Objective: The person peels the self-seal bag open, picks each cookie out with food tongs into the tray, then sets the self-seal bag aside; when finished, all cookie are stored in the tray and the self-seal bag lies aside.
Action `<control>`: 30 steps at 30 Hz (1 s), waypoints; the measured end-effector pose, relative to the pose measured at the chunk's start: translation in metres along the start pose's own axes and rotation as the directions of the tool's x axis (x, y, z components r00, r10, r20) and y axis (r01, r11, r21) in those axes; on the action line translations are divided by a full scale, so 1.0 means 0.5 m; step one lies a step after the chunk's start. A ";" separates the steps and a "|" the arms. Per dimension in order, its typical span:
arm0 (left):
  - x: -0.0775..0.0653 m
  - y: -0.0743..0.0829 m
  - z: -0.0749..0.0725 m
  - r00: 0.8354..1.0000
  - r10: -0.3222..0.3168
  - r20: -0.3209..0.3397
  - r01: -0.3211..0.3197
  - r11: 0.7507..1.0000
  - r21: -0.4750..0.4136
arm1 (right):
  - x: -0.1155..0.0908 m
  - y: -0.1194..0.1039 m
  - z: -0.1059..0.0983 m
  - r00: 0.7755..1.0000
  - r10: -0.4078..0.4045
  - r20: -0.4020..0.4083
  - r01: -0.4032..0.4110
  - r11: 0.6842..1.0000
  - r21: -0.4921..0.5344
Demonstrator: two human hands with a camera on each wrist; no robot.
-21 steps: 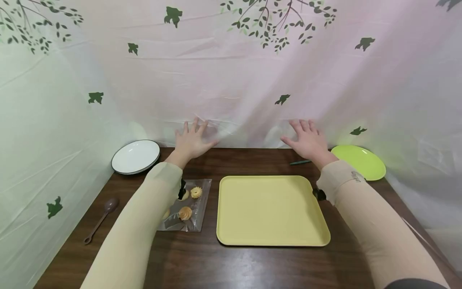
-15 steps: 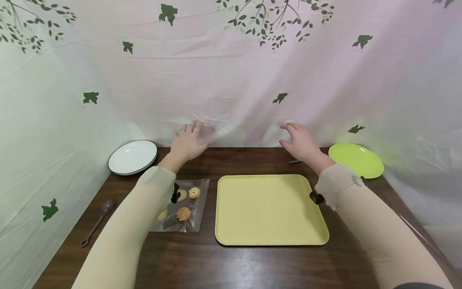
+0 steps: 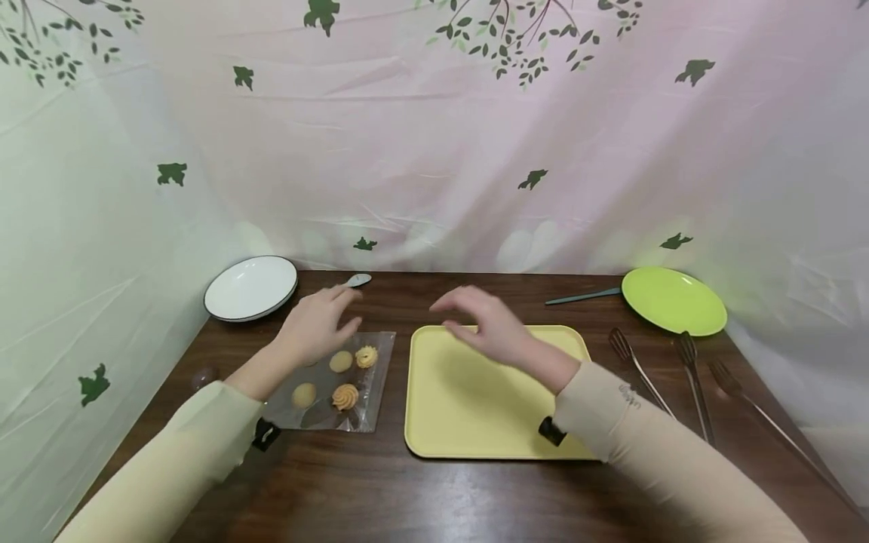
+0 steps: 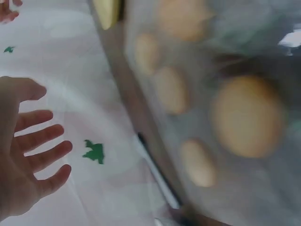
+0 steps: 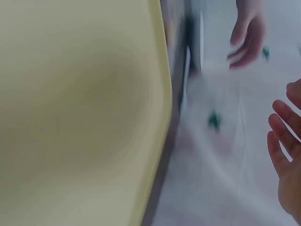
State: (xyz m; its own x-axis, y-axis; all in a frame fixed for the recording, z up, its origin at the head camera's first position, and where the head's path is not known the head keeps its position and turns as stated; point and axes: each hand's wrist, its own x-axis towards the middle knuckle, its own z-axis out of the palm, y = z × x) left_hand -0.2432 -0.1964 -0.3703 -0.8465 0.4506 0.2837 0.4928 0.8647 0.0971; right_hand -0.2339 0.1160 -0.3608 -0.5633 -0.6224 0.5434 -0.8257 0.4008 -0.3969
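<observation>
My left hand [image 3: 314, 326] hovers over the clear plastic bag [image 3: 375, 413] of cookies, its fingers loosely bent around nothing. Inside the bag lie several cookies, among them a swirled one [image 3: 345, 397] and plain round ones [image 3: 303, 395]. Above the yellow tray [image 3: 434, 434] is my right hand [image 3: 492, 326], thumb and fingers apart and holding nothing. The left wrist view shows the left hand [image 4: 33, 150] with fingers spread, the cookies blurred beside it. In the right wrist view, the right hand [image 5: 287, 136] appears at the edge, with the tray [image 5: 94, 122] filling the left.
A white dish [image 3: 251, 288] stands back left, near a spoon [image 3: 357, 280]. At the back right, a green plate [image 3: 674, 300] overlaps a teal handle [image 3: 582, 296]. Long-handled utensils, including a fork [image 3: 729, 381], lie along the right. Patterned sheeting [image 3: 434, 151] closes the back and sides.
Both hands have drawn back from the rear sheeting toward me. The left now sits over the cookie bag, the right over the tray, having moved inward. The spoon and right-side utensils have come into view.
</observation>
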 end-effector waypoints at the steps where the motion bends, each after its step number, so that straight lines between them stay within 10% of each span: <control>1: -0.018 -0.001 0.005 1.000 0.015 0.008 -0.015 1.000 -0.004 | 0.000 -0.015 0.016 0.999 -0.025 0.021 0.024 1.000 0.020; 8: -0.127 -0.015 0.035 0.994 0.054 0.093 -0.047 0.996 -0.071 | 0.013 -0.099 0.115 0.963 -0.089 0.253 0.071 0.994 0.079; 18: -0.185 -0.008 0.080 0.977 0.102 0.188 -0.073 0.986 -0.153 | 0.030 -0.135 0.223 0.816 -0.112 0.567 0.220 0.967 -0.126; 30: -0.203 -0.004 0.104 0.973 0.091 0.213 -0.065 0.990 -0.127 | 0.034 -0.125 0.272 0.806 -0.099 0.583 0.288 0.927 -0.241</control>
State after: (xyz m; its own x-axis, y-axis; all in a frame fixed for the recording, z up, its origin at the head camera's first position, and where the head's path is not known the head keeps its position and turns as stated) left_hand -0.1688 -0.2323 -0.4489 -0.8216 0.5642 0.0817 0.5682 0.7986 0.1986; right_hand -0.1880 -0.0108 -0.4274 -0.3556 -0.9335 0.0457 -0.9345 0.3544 -0.0326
